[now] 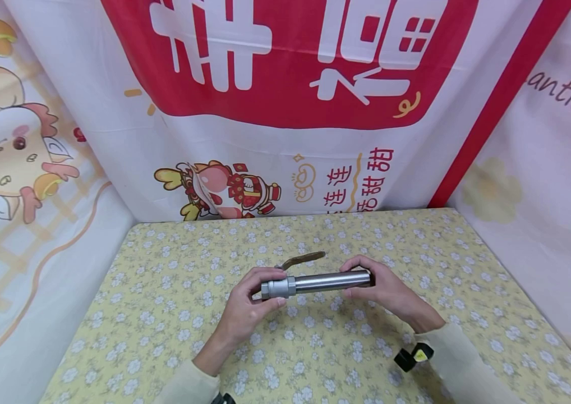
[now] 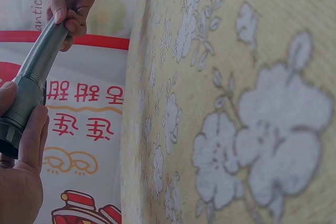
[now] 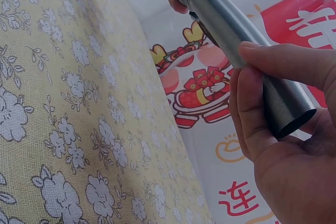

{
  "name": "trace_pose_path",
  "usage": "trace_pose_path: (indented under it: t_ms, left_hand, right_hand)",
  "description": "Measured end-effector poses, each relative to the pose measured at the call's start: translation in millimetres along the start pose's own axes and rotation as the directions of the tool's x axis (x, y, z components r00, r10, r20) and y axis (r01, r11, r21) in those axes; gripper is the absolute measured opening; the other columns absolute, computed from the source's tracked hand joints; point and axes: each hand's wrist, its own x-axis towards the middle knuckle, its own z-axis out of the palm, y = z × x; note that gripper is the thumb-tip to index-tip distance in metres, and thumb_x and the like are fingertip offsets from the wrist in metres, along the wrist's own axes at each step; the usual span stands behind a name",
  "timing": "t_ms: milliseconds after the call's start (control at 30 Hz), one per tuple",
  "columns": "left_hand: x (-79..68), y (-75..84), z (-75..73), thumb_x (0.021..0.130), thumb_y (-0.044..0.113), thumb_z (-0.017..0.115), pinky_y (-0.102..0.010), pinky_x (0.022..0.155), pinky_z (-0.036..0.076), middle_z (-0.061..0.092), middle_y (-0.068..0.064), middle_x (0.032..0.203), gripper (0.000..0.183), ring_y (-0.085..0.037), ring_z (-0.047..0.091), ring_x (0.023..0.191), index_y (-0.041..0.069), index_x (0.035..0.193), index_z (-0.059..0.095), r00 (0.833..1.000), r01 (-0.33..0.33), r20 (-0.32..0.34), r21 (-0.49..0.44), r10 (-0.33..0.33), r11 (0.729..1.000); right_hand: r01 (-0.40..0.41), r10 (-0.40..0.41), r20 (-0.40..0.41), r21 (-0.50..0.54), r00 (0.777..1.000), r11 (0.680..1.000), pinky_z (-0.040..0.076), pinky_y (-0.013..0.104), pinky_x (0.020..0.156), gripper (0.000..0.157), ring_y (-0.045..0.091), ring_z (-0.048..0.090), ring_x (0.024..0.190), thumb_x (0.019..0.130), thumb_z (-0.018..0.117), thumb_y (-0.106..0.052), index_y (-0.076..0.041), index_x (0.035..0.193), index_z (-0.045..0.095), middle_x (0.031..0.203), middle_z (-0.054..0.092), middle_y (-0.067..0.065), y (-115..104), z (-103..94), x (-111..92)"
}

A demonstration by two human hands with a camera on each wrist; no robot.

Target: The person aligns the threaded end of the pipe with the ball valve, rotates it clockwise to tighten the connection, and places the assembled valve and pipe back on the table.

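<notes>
A ball valve (image 1: 279,288) with a silvery body is joined to a straight steel pipe (image 1: 330,281), and both are held nearly level over the table. The valve's brownish lever handle (image 1: 303,259) points right along the far side of the pipe; its base is partly hidden by fingers. My left hand (image 1: 245,306) grips the valve body between thumb and fingers. Around the pipe's free right end, my right hand (image 1: 383,289) curls thumb and fingers. The open pipe mouth (image 3: 295,123) shows in the right wrist view, beside the palm.
Beneath the hands lies a table (image 1: 164,314) covered in yellow flowered cloth. A printed white and red cloth backdrop (image 1: 285,140) hangs along the far edge, and further printed cloths (image 1: 543,224) hang at both sides.
</notes>
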Motion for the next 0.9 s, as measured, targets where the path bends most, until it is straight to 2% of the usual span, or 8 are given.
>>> trace_pose_path:
  t_ms: [200,367,633,900]
  left_hand:
    - [-0.1,-0.5,0.1,0.092,0.011,0.087,-0.032,0.097,0.064,0.062,-0.007,0.148,0.046,-0.029,0.063,0.124,0.02,0.136,0.074,1.0,0.004,-0.001,0.003,-0.004,1.0]
    - [0.0,0.0,0.3,0.092,0.012,0.087,-0.032,0.097,0.064,0.062,-0.007,0.148,0.046,-0.03,0.062,0.125,0.019,0.136,0.074,1.0,0.008,-0.001,0.006,-0.008,1.0]
    - [-0.2,0.3,0.7,0.092,0.01,0.087,-0.031,0.098,0.064,0.062,-0.007,0.148,0.046,-0.03,0.062,0.125,0.018,0.136,0.074,1.0,0.004,-0.001,0.005,-0.004,1.0]
    - [-0.6,1.5,1.0,0.092,0.01,0.087,-0.032,0.097,0.064,0.061,-0.008,0.149,0.046,-0.031,0.062,0.125,0.019,0.135,0.074,1.0,0.011,0.0,0.001,-0.011,1.0]
  right_hand:
    - [0.006,-0.006,0.001,-0.002,1.0,1.0,0.06,0.037,0.082,0.039,0.026,0.065,0.099,0.1,0.082,-0.017,-0.009,0.134,0.064,0.128,0.064,0.021,1.2,-1.1,-0.4]
    - [0.003,-0.003,-0.007,-0.01,1.0,1.0,0.059,0.035,0.082,0.039,0.027,0.064,0.1,0.1,0.082,-0.019,-0.01,0.134,0.066,0.129,0.064,0.02,2.2,-1.9,-0.6]
    - [-0.013,0.013,-0.011,0.001,1.0,1.0,0.061,0.044,0.084,0.037,0.028,0.065,0.099,0.101,0.081,-0.02,-0.014,0.135,0.068,0.128,0.066,0.017,0.6,-2.6,-2.4]
    - [-0.006,0.007,-0.007,0.008,1.0,1.0,0.061,0.043,0.082,0.034,0.031,0.064,0.097,0.103,0.078,-0.018,-0.015,0.135,0.068,0.126,0.067,0.017,-0.2,-2.9,-4.0]
